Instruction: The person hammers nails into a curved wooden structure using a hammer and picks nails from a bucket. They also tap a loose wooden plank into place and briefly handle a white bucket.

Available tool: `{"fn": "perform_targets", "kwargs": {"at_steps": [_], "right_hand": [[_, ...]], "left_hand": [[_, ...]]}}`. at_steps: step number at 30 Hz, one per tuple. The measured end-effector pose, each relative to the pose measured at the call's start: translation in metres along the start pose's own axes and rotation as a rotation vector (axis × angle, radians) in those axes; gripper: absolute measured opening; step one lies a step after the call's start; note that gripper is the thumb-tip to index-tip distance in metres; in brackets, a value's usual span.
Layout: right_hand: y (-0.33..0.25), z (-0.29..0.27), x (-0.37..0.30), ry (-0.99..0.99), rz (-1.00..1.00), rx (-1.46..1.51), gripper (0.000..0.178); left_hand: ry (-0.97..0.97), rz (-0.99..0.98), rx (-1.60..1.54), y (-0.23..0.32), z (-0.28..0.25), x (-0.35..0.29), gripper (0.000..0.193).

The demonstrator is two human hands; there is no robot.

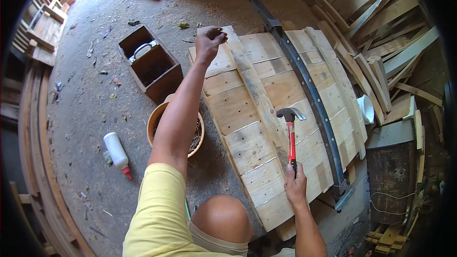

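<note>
My right hand [296,186] grips the black lower end of a claw hammer [292,143] with a red handle. The hammer's dark head is over the panel of pale boards [238,143], close to a batten [257,95] lying across the boards. Stretched forward, my left hand [209,44] is at the panel's far left corner, by the batten's far end. Its fingers are curled together, and whatever they may pinch is too small to make out. A long dark bar clamp [304,76] spans the panel, and a second batten [335,81] lies to its right.
Left of the panel are an orange bucket [201,131] of nails, partly behind my left arm, a wooden box [164,77] and a white glue bottle [115,148] with a red tip. A white container [365,109] and piled scrap wood [381,52] stand at the right.
</note>
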State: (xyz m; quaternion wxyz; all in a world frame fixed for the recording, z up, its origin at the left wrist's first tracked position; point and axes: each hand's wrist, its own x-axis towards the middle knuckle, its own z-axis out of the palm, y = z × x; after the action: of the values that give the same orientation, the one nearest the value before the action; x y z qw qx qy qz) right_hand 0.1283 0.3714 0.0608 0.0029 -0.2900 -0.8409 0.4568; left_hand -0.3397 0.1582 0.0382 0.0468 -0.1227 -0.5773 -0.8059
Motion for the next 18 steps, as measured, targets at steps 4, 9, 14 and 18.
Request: {"fn": "perform_targets", "kwargs": {"at_steps": [4, 9, 14, 18], "right_hand": [[-0.002, 0.003, 0.002, -0.011, -0.01, 0.03, 0.039], [0.003, 0.008, 0.006, -0.021, -0.018, -0.008, 0.039], [-0.014, 0.01, 0.013, -0.072, 0.056, -0.011, 0.037], [-0.028, 0.016, 0.037, -0.041, -0.098, 0.005, 0.029]], "left_hand": [[-0.113, -0.004, 0.086, -0.016, 0.012, 0.023, 0.019], [-0.256, 0.096, 0.386, -0.034, 0.024, 0.026, 0.019], [-0.263, 0.071, 0.483, -0.043, 0.019, 0.017, 0.019], [-0.218, 0.064, 0.463, -0.045, 0.021, 0.013, 0.016]]}}
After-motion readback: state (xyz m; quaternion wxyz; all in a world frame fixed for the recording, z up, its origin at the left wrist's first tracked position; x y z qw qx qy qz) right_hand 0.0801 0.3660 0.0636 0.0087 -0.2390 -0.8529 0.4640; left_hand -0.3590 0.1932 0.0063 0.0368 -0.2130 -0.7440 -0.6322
